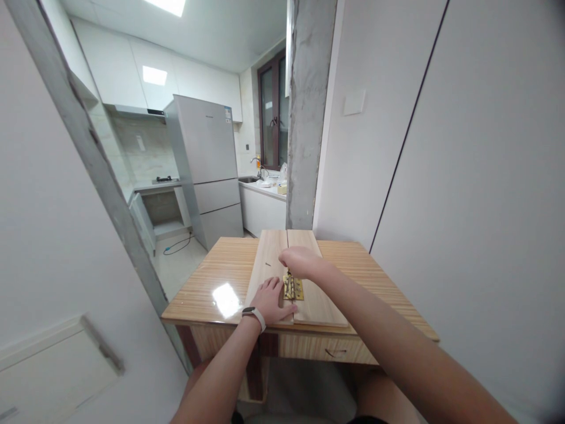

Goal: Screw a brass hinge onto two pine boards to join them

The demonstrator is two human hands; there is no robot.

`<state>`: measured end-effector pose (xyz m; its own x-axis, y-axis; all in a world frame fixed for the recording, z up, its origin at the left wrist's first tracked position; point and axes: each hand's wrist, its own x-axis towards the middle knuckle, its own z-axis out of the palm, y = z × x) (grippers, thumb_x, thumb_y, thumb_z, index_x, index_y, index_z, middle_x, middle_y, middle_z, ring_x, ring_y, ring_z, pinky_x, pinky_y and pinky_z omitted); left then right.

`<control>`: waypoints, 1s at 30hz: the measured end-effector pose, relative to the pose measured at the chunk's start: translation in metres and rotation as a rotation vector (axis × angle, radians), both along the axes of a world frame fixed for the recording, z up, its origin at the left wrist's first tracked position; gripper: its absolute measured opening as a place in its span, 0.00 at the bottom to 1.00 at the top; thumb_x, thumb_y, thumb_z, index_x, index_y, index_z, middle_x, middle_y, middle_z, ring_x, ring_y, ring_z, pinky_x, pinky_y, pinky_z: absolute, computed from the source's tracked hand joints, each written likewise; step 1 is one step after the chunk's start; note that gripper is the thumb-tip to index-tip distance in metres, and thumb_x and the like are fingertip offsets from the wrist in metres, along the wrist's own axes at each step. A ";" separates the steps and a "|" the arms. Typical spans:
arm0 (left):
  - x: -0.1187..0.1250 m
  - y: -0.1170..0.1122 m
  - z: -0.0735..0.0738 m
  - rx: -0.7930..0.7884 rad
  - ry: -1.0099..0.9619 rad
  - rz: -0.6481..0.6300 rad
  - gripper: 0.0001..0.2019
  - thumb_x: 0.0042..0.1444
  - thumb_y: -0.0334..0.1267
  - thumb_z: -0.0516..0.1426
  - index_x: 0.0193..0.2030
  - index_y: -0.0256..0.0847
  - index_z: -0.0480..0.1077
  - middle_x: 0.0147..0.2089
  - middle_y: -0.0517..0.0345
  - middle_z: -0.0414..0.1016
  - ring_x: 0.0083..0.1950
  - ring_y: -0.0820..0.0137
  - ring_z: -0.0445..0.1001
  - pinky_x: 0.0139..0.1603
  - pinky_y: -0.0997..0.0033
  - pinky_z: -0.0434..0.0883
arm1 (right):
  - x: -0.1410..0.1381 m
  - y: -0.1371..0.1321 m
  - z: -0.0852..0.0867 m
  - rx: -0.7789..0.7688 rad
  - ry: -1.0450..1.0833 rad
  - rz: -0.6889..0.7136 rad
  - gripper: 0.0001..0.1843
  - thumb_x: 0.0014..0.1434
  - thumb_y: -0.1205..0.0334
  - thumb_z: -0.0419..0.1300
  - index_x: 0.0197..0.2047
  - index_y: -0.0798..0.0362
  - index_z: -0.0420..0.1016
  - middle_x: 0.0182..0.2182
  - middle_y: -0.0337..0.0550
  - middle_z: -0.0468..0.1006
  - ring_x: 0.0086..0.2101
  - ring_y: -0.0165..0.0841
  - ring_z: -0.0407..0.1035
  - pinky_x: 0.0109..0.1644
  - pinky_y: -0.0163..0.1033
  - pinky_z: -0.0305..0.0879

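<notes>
Two pale wooden boards lie side by side on the table, the left board (270, 250) and the right board (311, 312), with a narrow seam between them. A brass hinge (293, 288) spans that seam. My left hand (270, 301) rests flat on the left board beside the hinge, its fingers spread and its thumb reaching across the seam. Just above the hinge's far end, my right hand (299, 261) is closed with the wrist bent; whatever its fingers grip is hidden. A small screw (268, 264) lies loose on the left board.
The wood-grain table (205, 277) has a drawer (329, 347) at its front. Beyond it are a grey fridge (209, 141), a sink counter (265, 203) and an open low cabinet (163, 212). Walls stand close on both sides, and a cable (176, 244) lies on the floor.
</notes>
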<state>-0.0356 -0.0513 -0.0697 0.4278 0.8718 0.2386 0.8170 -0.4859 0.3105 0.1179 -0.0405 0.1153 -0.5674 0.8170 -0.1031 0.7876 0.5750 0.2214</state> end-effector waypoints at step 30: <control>0.001 -0.001 0.002 -0.011 -0.021 -0.008 0.46 0.53 0.73 0.52 0.69 0.44 0.61 0.71 0.44 0.59 0.72 0.47 0.54 0.71 0.47 0.53 | -0.004 -0.011 0.002 0.027 0.029 0.055 0.10 0.56 0.68 0.61 0.42 0.55 0.81 0.42 0.55 0.82 0.42 0.41 0.77 0.41 0.37 0.66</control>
<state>-0.0346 -0.0528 -0.0675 0.4296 0.8711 0.2382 0.8066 -0.4887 0.3324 0.1141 -0.0514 0.1173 -0.6140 0.7867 -0.0639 0.7613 0.6117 0.2151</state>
